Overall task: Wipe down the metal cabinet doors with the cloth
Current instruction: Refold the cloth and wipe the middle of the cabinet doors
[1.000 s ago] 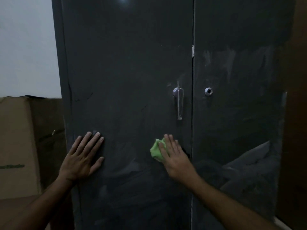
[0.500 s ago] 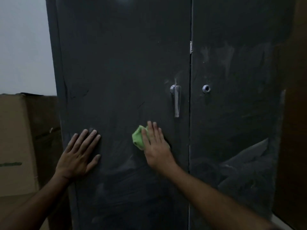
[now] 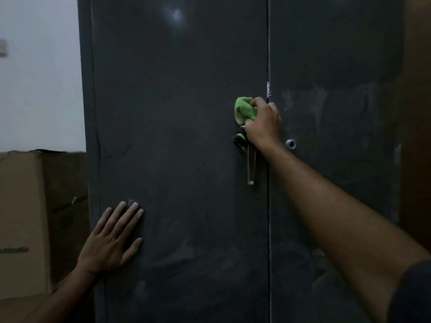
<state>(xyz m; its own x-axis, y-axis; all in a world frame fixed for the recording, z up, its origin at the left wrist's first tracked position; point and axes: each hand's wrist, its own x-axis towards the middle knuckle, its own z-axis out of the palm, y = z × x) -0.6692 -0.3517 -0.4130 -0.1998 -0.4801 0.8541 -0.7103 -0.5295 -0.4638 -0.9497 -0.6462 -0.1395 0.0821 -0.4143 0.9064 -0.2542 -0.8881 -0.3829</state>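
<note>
Head view, dim: right hand (image 3: 263, 123) grips bunched green cloth (image 3: 245, 110) against left door (image 3: 177, 136) just above handle (image 3: 251, 169), frame centre, likely scrubbing there; left hand (image 3: 112, 241) spread flat lower left, seemingly bracing door.

No legible text, number or brand appears. One dark green printed mark (image 3: 14, 250) sits on the cardboard box (image 3: 21, 206) at left — too blurred to read.
</note>
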